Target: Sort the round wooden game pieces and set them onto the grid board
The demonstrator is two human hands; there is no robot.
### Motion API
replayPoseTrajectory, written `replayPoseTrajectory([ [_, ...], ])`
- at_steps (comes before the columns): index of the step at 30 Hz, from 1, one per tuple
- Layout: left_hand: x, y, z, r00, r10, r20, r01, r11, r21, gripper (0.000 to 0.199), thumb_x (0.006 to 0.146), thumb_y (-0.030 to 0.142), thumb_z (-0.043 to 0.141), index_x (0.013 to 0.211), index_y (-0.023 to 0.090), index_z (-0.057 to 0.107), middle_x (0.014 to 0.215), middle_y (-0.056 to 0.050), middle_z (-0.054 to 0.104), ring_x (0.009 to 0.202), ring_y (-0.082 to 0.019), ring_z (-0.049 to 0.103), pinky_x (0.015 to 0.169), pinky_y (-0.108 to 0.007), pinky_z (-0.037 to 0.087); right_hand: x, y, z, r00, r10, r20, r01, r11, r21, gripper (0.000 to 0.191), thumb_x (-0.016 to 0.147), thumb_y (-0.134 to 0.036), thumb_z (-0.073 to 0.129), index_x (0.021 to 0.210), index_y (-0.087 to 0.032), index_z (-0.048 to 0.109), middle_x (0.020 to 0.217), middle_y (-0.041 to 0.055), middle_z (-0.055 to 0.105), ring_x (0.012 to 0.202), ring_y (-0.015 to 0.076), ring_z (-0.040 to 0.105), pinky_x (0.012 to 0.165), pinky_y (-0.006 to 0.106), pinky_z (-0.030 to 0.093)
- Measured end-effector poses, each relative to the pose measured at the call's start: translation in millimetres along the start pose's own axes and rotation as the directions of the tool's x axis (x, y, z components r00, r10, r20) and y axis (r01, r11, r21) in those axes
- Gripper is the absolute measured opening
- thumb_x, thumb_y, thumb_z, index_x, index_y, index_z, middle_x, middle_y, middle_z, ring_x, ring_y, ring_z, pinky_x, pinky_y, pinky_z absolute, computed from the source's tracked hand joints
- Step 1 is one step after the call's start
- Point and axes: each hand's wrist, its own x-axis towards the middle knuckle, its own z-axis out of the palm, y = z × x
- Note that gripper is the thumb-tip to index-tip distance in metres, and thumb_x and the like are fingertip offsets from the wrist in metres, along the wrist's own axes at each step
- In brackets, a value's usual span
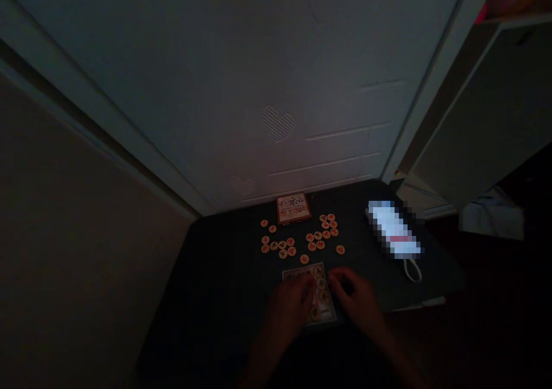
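A shallow tray (331,314) lies near the table's front edge, with several round Chinese chess pieces (321,283) in it. My left hand (291,300) reaches over the tray's left half and covers part of it. Its fingers are curled together, and dimness hides what they may hold. Just off the tray's right edge is my right hand (356,294), thumb and fingers drawn together in a pinch. Whatever sits between those fingertips is too dark to make out. Beyond the tray, loose pieces (282,244) with red or dark characters are scattered in groups; a single piece (304,259) lies closest.
A flat, printed box (294,208) stands at the back of the dark table (224,268), near a pale panel with heart shapes (278,123). To the right lies a bright, blurred-out object (393,229) with a white loop (413,270). The room is very dim.
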Motion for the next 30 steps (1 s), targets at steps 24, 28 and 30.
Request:
replayPoseTrajectory([
  [24, 21, -92, -64.3, 0.943, -0.117, -0.311, 0.127, 0.992, 0.011, 0.028, 0.096, 0.042, 0.052, 0.108, 0.024, 0.07, 0.105, -0.002, 0.078, 0.091, -0.021, 0.074, 0.084, -0.033, 0.057, 1, 5, 2, 0.988, 0.148, -0.037, -0.139, 0.975, 0.172, 0.044, 0.086, -0.065, 0.063, 0.087, -0.021, 0.066, 0.079, 0.0066, 0.076, 0.076, 0.0236, 0.074, 0.069, 0.032, 0.056],
  [28, 38, -96, -61.1, 0.943, -0.046, -0.33, 0.078, 0.993, 0.084, 0.024, 0.095, 0.037, 0.054, 0.109, 0.024, 0.069, 0.112, -0.004, 0.076, 0.099, -0.022, 0.072, 0.091, -0.036, 0.056, 2, 5, 2, 0.986, 0.162, -0.029, -0.154, 0.972, 0.177, 0.044, 0.086, -0.065, 0.063, 0.085, -0.021, 0.066, 0.077, 0.0061, 0.076, 0.074, 0.0237, 0.074, 0.066, 0.031, 0.056],
  [30, 43, -94, -59.0, 0.957, -0.002, -0.288, 0.038, 0.992, 0.118, 0.023, 0.094, 0.035, 0.056, 0.111, 0.024, 0.069, 0.112, -0.004, 0.075, 0.102, -0.023, 0.071, 0.092, -0.037, 0.056, 1, 4, 2, 0.986, 0.163, -0.033, -0.155, 0.973, 0.173, 0.043, 0.087, -0.064, 0.063, 0.086, -0.021, 0.065, 0.076, 0.0058, 0.076, 0.074, 0.0236, 0.074, 0.067, 0.031, 0.056],
])
